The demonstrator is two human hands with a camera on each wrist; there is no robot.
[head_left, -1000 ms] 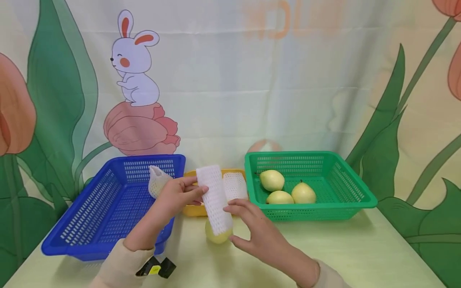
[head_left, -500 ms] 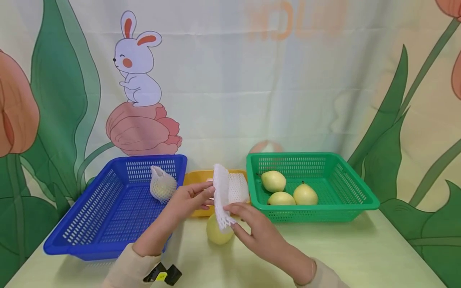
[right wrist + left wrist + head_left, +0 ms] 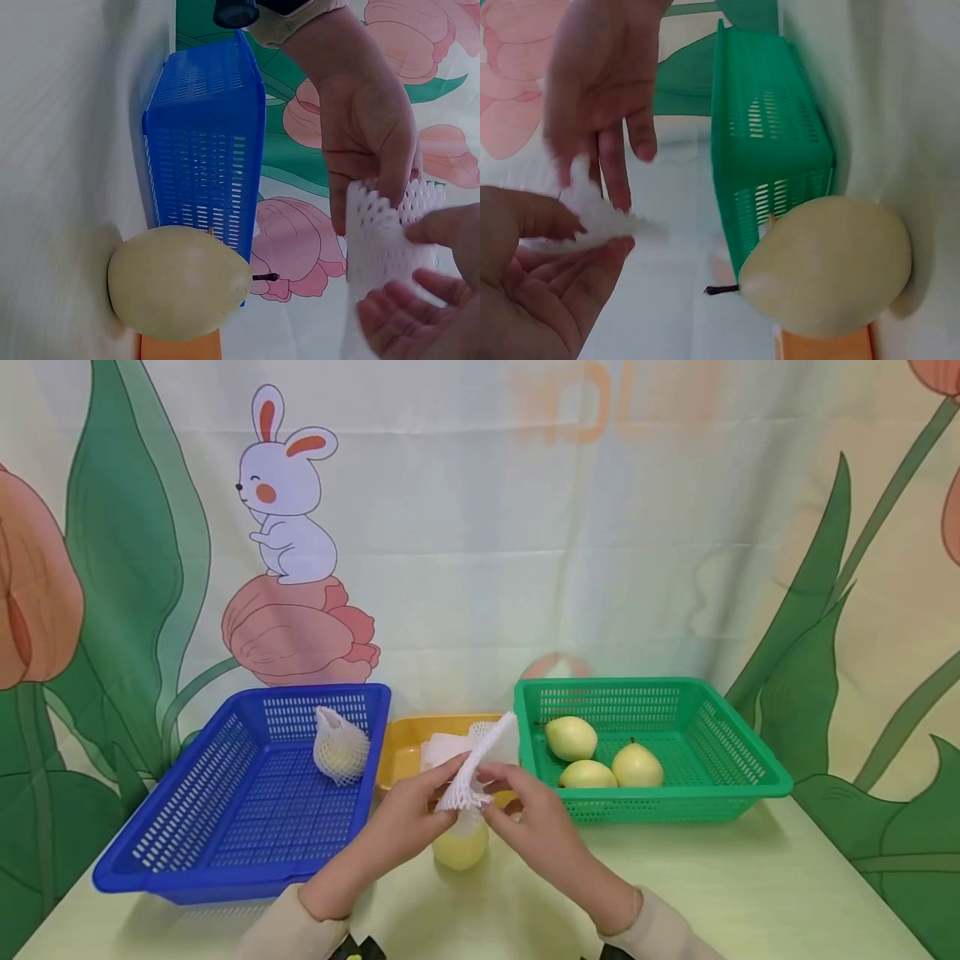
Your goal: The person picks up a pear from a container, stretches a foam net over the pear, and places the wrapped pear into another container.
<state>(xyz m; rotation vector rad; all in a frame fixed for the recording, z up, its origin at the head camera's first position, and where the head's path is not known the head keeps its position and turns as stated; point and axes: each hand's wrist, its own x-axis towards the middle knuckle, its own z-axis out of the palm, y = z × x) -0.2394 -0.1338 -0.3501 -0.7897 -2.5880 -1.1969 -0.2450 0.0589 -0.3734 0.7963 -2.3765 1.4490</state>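
left hand [image 3: 408, 810] pinches the net [image 3: 373, 255] near its open end; right hand [image 3: 536, 810] has thumb and fingers at the same end, can't tell if they actually grip. bare pear [image 3: 461, 850] stands stem-up on the bench [image 3: 690, 893] just below the hands. blue basket [image 3: 225, 885] with one netted pear [image 3: 341, 752] left of the hands, green basket [image 3: 675, 792] with three pears [image 3: 637, 767] right, yellow tray [image 3: 401, 758] with nets behind them.

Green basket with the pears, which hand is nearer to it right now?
Right. The right hand is in front of the near left corner of the green basket; the left hand is farther away, toward the blue basket.
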